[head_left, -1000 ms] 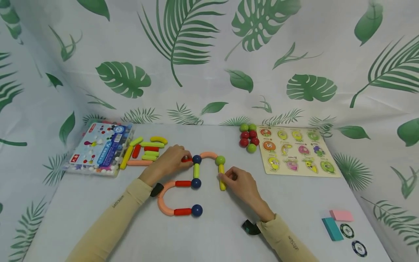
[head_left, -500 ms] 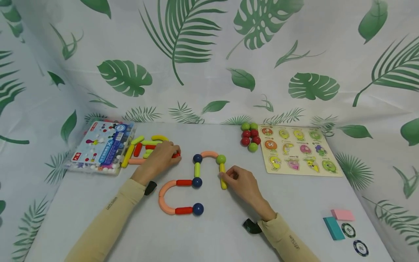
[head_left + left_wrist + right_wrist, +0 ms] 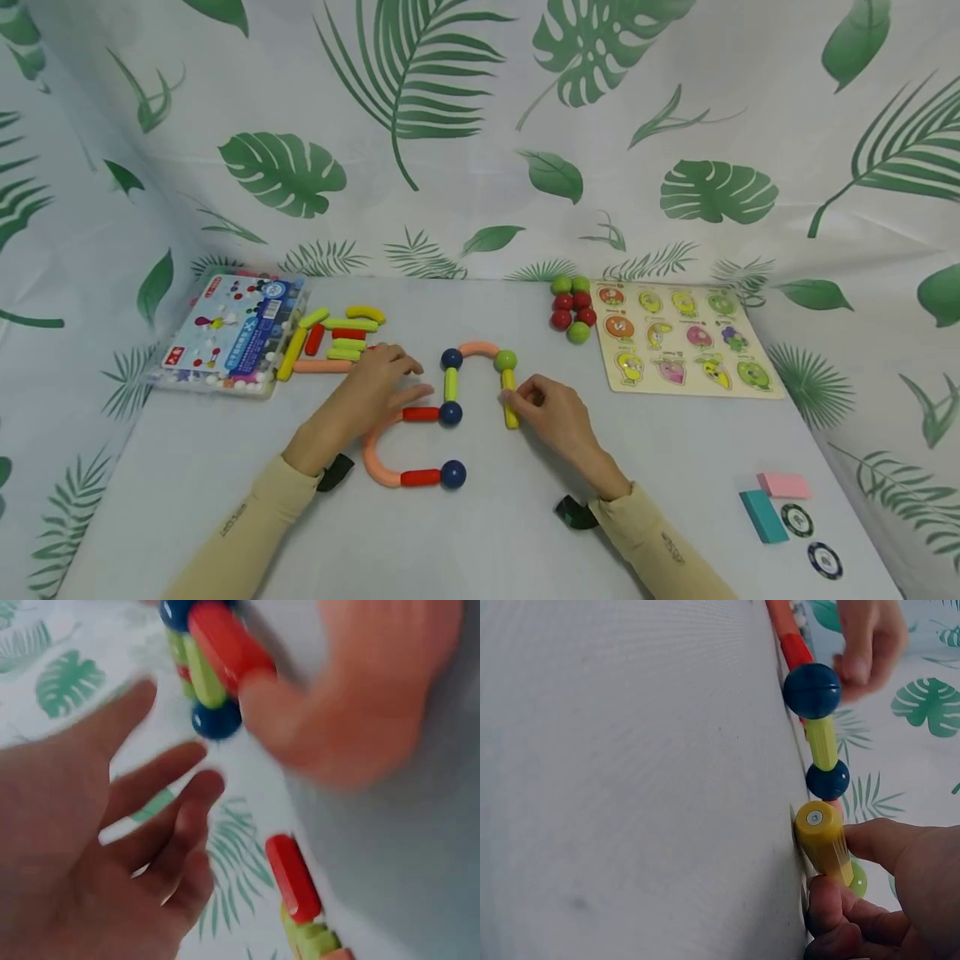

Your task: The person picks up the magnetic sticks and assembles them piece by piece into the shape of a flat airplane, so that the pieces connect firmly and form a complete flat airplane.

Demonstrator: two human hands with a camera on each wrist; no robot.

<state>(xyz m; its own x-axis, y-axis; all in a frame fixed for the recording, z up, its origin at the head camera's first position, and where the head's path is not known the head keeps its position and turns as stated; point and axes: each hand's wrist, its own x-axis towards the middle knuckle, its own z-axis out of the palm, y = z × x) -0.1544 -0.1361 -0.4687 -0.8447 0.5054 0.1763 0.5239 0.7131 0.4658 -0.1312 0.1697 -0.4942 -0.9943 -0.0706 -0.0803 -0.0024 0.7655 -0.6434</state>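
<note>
One yellow rod [image 3: 512,418], touching green ball [image 3: 506,360] on counter [image 3: 510,542], sits pinched in right grip [image 3: 555,415], apparently to keep it aligned; left grip [image 3: 377,387], fingers spread, hovers empty near big peach arc [image 3: 371,457].

Looks forward and down from the head, taking in table [image 3: 495,550] and far backdrop [image 3: 465,192]. From each wrist, looks far, rolled sideways, close behind left hand [image 3: 372,385] or right hand [image 3: 553,417]. Shares blue balls [image 3: 451,412] across all three.
</note>
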